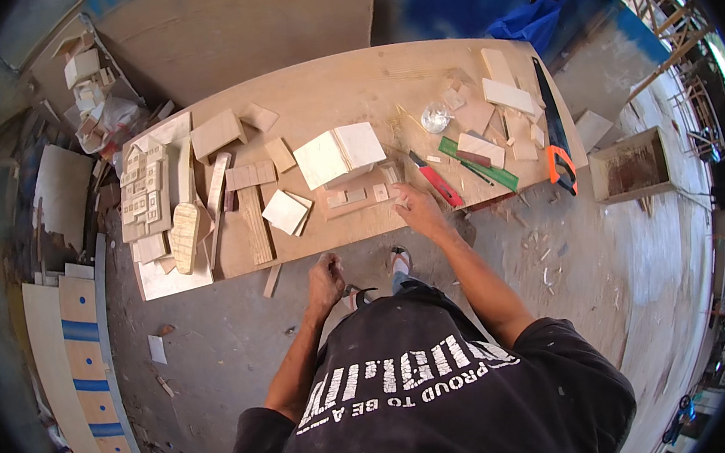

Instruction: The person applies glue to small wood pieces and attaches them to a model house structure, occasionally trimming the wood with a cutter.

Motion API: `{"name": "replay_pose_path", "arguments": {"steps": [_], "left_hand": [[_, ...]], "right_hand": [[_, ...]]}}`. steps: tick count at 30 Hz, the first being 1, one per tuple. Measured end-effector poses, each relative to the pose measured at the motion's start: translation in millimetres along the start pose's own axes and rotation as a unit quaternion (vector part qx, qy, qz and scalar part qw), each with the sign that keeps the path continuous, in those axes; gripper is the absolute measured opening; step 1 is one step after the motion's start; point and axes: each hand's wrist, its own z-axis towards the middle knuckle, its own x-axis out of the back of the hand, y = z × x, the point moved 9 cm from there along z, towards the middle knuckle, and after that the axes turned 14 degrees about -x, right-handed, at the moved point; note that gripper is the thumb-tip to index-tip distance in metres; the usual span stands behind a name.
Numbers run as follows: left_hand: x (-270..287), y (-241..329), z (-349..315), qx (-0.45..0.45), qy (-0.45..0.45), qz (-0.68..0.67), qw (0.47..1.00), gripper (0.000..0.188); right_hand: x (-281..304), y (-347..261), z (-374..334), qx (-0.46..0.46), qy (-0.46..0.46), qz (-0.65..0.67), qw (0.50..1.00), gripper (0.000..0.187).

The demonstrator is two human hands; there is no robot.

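Observation:
My right hand (421, 211) reaches over the table's near edge. Its fingers are stretched out and apart, with the tips at the right end of a low wooden piece (340, 211) with small blocks on it. Whether they touch it I cannot tell. Just behind stands a little wooden model house (339, 155) with a pale pitched roof. A red utility knife (438, 181) lies to the right of that hand. My left hand (326, 281) hangs in front of the table edge, fingers curled in; anything inside them is hidden.
On the plywood table (316, 84) lie a green ruler (496, 176), an orange-handled saw (561, 166) and a clear round container (436, 117). Wooden model parts (146, 194) are stacked at the left. A box (633, 166) stands right of the table; scraps litter the floor.

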Motion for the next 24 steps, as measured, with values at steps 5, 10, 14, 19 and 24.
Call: {"name": "replay_pose_path", "arguments": {"steps": [5,10,14,19,24], "left_hand": [[9.0,6.6,-6.7,0.073,0.113,-0.011,0.991,0.015],[9.7,25.1,24.9,0.074,0.131,0.046,0.988,0.018],[9.5,40.5,68.7,0.074,0.145,0.116,0.98,0.021],[9.5,63.2,96.5,-0.055,0.188,0.217,0.956,0.022],[2.8,67.4,105.9,-0.088,0.179,0.258,0.945,0.02]], "right_hand": [[-2.1,-24.8,7.7,0.113,0.005,-0.093,0.989,0.054],[-12.4,-29.2,14.3,0.137,-0.025,-0.143,0.98,0.063],[-12.2,-25.4,20.6,0.133,-0.049,-0.153,0.978,0.064],[-12.4,-28.9,24.4,0.131,-0.081,-0.191,0.97,0.062],[-13.3,-32.6,33.1,0.144,-0.089,-0.21,0.963,0.058]]}}
